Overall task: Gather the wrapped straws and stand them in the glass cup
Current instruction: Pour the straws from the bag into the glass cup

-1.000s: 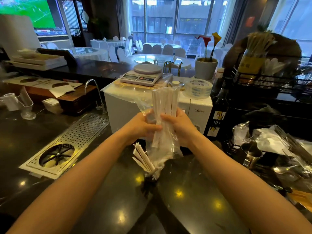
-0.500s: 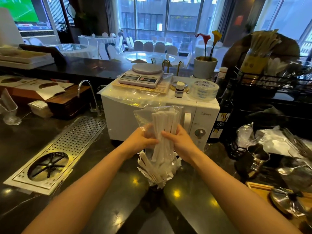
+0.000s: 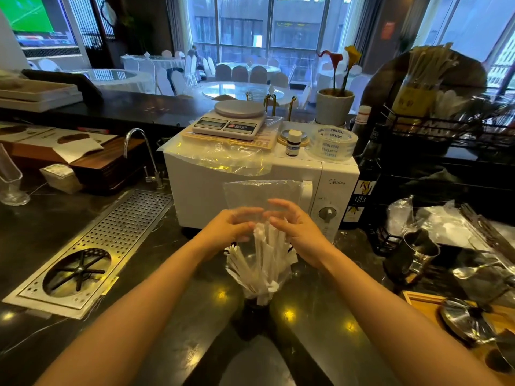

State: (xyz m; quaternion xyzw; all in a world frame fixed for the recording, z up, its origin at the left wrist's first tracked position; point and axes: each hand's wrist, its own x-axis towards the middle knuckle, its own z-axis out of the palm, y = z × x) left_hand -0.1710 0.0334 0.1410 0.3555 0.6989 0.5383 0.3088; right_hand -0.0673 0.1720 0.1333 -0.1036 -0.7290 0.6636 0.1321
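White paper-wrapped straws [image 3: 260,263] stand fanned out in a glass cup [image 3: 257,295] on the dark counter, partly inside a clear plastic bag [image 3: 262,196] whose upper part now looks empty. My left hand [image 3: 228,228] pinches the bag on its left side, just above the straw tops. On the bag's right side my right hand [image 3: 298,232] grips it with fingers curled over the straws. The cup's base is dark and hard to make out.
A white microwave [image 3: 262,176] with a kitchen scale [image 3: 231,119] on top stands right behind the cup. A metal drip tray [image 3: 94,252] lies to the left, beside a tap [image 3: 139,154]. Metal jugs [image 3: 412,257], plastic bags and a wooden tray [image 3: 426,305] crowd the right.
Both hands have come down with the bag of straws. The straws have slid down out of the bag's top and now stand in the cup; the bag's upper part is empty.
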